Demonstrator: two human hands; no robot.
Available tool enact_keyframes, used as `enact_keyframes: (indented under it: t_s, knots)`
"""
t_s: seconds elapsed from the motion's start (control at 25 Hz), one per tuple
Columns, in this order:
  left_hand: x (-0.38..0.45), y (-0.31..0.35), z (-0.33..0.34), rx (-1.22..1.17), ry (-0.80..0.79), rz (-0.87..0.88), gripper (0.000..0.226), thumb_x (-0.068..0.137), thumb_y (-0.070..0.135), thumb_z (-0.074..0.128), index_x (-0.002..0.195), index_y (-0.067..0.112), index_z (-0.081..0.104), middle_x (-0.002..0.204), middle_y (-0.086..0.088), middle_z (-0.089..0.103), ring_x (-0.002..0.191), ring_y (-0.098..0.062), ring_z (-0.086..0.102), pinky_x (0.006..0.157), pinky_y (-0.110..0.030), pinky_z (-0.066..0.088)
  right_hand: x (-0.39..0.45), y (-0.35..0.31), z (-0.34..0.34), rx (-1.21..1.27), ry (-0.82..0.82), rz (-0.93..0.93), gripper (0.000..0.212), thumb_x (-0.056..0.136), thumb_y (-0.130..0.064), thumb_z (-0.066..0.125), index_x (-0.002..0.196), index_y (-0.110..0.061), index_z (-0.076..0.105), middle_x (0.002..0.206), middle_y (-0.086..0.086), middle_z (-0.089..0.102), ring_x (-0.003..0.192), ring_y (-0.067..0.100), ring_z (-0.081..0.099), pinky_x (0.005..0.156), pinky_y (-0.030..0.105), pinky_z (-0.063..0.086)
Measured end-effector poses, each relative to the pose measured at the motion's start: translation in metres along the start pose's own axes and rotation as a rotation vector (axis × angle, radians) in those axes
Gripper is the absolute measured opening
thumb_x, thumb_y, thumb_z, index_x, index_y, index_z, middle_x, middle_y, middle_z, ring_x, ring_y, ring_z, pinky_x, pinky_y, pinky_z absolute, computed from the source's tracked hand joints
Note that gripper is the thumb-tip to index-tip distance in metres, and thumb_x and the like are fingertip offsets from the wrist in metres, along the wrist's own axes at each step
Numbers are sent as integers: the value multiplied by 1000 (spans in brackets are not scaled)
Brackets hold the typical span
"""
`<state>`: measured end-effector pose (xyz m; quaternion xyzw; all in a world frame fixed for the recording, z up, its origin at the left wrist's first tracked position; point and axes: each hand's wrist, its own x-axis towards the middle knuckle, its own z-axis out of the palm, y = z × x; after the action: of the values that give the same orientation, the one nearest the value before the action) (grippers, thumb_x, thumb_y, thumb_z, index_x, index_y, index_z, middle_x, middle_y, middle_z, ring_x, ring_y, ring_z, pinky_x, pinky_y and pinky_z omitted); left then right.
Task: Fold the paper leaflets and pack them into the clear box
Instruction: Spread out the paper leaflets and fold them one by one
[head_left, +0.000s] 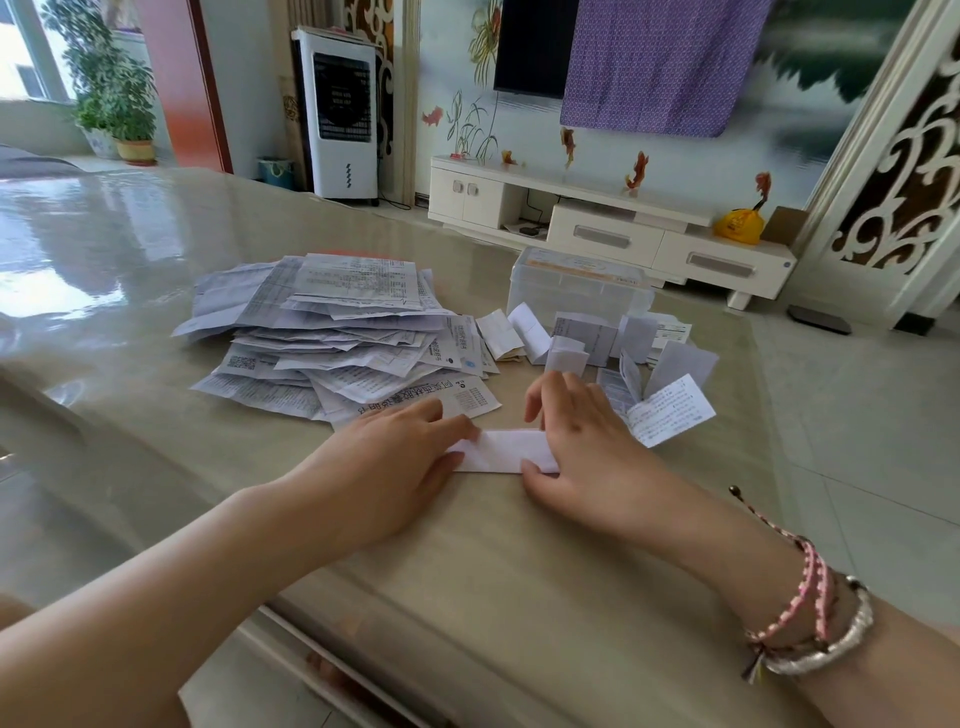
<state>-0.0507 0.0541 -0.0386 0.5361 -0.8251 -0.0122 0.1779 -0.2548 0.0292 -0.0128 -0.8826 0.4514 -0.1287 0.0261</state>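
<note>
Left grip (400, 457) flat, fingers straight, pressing one end of folded leaflet strip (501, 451); right grip (582, 441) pressing the other end, thumb against its near edge. Strip flat on desk (156, 270), toward near edge. Beyond left grip, loose pile of unfolded leaflets (332, 332). Beyond right grip, folded leaflets (613, 348); behind these, clear box (579, 283) near far edge.

We can't see the ends of the folded leaflet (501, 451) under the left hand (400, 457) and right hand (582, 447). Clear box (576, 283) contents unreadable through hazy walls. Leaflet pile (332, 332) print mostly too small; lower sheets buried.
</note>
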Motion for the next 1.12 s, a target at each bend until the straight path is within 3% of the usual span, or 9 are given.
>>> enact_keyframes:
  t_s: [0.24, 0.44, 0.52, 0.76, 0.88, 0.96, 1.08, 1.12]
  knots:
    - [-2, -5, -2, 108, -73, 29, 52, 97, 22, 39, 142, 45, 25, 115, 9, 39, 108, -18, 51, 88, -26, 38, -4, 16, -11, -43, -54, 10, 29, 87, -15, 51, 107, -28, 35, 112, -9, 37, 106, 14, 32, 87, 25, 30]
    - [0, -7, -6, 23, -95, 37, 40, 99, 40, 36, 139, 44, 35, 108, 10, 43, 103, -18, 55, 84, -28, 38, -9, 21, -21, 150, -147, -51, 31, 90, -35, 59, 117, -33, 45, 104, -27, 40, 113, 0, 32, 89, 18, 30]
    - [3, -9, -7, -5, -120, 20, 40, 97, 46, 39, 137, 45, 40, 101, 9, 44, 94, -17, 55, 78, -28, 37, -9, 24, -21, 139, -172, -108, 36, 88, -39, 61, 120, -36, 46, 108, -24, 44, 113, -3, 37, 95, 19, 34]
    - [6, -15, -10, -94, -159, 4, 40, 96, 44, 46, 135, 48, 45, 87, 14, 42, 78, -8, 48, 79, -30, 44, 1, 30, -9, -62, -54, -238, 39, 85, -15, 54, 121, -29, 54, 114, -12, 59, 104, 3, 46, 89, 18, 25]
    - [6, -17, -11, -125, -153, 12, 38, 95, 44, 48, 132, 51, 47, 84, 14, 42, 73, -5, 49, 73, -29, 43, 5, 31, -8, -106, 0, -264, 40, 77, -12, 49, 110, -27, 64, 103, -11, 65, 102, 11, 54, 89, 25, 31]
    - [5, -20, -13, -147, -128, 31, 35, 94, 41, 51, 125, 56, 49, 83, 15, 44, 72, -2, 50, 71, -29, 44, 4, 28, -14, -35, 73, -276, 27, 79, -16, 54, 99, -27, 68, 91, -14, 64, 94, 9, 54, 87, 29, 37]
    - [5, -19, -11, -193, -48, 53, 34, 92, 32, 57, 117, 54, 56, 81, 17, 46, 69, 1, 50, 65, -22, 39, 0, 18, -27, 211, 107, -239, 1, 86, -24, 67, 86, -25, 68, 87, -12, 57, 94, 7, 50, 85, 21, 37]
    - [5, -15, -10, -214, -36, 50, 32, 91, 30, 58, 114, 52, 60, 80, 17, 47, 68, 1, 50, 63, -19, 38, -2, 14, -31, 288, 87, -218, 4, 85, -26, 69, 83, -24, 66, 88, -12, 56, 96, 8, 49, 83, 18, 37]
